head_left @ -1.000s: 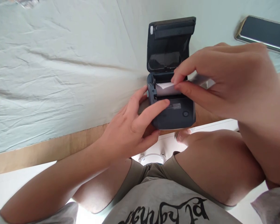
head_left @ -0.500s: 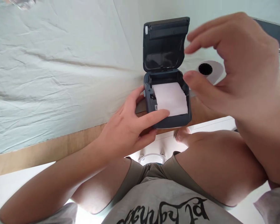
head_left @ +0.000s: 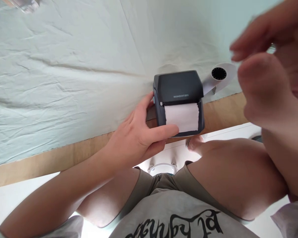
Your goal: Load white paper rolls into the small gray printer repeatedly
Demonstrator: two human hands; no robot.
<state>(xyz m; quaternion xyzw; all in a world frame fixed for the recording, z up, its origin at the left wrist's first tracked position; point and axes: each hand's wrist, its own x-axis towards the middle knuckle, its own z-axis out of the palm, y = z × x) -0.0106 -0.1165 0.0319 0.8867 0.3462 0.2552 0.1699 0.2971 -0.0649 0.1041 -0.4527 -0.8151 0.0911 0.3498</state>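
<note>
A dark label printer (head_left: pixel 180 86) with pale lettering on its lid is held at the table's edge. Its lid lies lowered over the back part; I cannot tell whether it is latched. White label paper (head_left: pixel 182 117) covers the front of the printer, with uneven side edges. My left hand (head_left: pixel 139 129) grips the printer from the left, its thumb pressing the paper's near corner and the fingers partly hidden beneath. At the right, my right hand (head_left: pixel 270 66) is raised close to the camera, blurred. Its fingers curve toward the thumb with a gap between, and nothing shows in it.
A white tube-shaped object (head_left: pixel 229 74) with a round black end stands behind the printer on the right. The table bears a wrinkled pale green cloth (head_left: pixel 76 76) and has a wooden front edge (head_left: pixel 52 157). A clear shiny item (head_left: pixel 27 5) lies far left.
The printer's lid has swung down from upright to over the paper compartment. My right hand has moved away from it, up and to the right. My left hand keeps its hold.
</note>
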